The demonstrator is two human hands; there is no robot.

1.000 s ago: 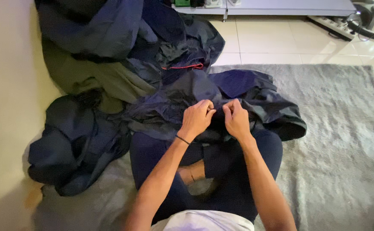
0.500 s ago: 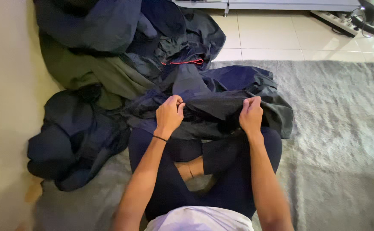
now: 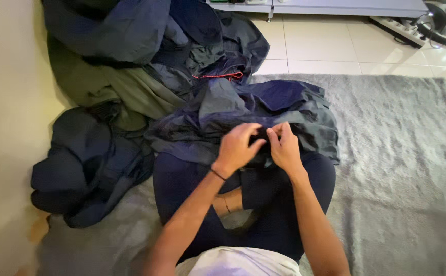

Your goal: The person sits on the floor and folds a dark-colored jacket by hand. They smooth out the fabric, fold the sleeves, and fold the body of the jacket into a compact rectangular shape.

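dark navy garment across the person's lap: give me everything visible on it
The navy garment is thin, slightly shiny fabric, like a light jacket, though its exact type is unclear. It lies crumpled and heavily creased across the crossed legs, its far side spilling onto the grey rug and against the pile of dark clothes. One panel is a brighter blue, the rest greyer navy. The left hand and right hand meet at its near edge, fingers pinching the fabric close together. No zip or label can be made out.

The dark jacket [image 3: 263, 110] is thin, crinkled cloth with a faint sheen, the grey rug [image 3: 396, 168] shaggy and matt, the floor tiles [image 3: 325, 48] glossy.
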